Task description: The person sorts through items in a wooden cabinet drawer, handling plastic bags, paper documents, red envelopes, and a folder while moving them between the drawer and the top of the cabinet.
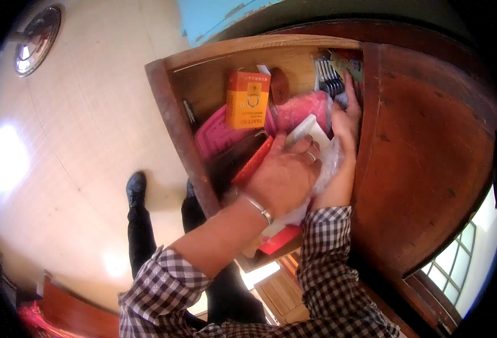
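Both my hands are inside an open wooden drawer. My left hand, with a bracelet and a ring, has its fingers bent over a white packet and some clear plastic. A red-edged item lies against its thumb side. Along the drawer's right wall, my right hand reaches in with fingers stretched out and apart, beside a bundle of forks. Its palm side is partly hidden. Left of the forks are a pink wrapped pack and an orange-and-red box standing on a pink packet.
A dark wooden cabinet surface adjoins the drawer on the right. Pale floor stretches to the left, with a shiny round metal base at the far left. A reddish-brown wooden piece stands lower left. Blue material shows beyond the drawer.
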The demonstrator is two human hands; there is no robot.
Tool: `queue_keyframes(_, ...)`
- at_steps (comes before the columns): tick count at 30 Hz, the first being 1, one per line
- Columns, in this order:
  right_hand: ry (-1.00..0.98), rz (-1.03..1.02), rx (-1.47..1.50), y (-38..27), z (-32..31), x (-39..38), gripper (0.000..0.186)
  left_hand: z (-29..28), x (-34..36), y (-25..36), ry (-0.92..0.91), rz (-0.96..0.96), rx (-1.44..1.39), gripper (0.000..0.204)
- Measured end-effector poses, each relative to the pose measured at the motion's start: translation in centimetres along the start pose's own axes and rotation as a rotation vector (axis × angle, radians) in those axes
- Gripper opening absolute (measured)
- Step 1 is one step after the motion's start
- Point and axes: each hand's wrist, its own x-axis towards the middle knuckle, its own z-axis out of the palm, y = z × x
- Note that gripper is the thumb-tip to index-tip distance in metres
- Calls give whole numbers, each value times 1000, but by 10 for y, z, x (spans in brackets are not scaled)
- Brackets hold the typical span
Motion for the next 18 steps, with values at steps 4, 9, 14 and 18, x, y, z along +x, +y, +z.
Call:
queue_keyframes(4,87,102,106,12,2,4,61,3,2,2,-23,16,16,30)
queue_keyframes(9,195,40,-64,42,-6,8,41,2,2,2,30,-13,-9,32)
queue_keyframes(14,270,102,-168,95,-12,12,35,5,1,0,95,7,2,28)
queue_keyframes(18,302,129,-182,109,-17,14,38,1,0,-2,81,37,20,25)
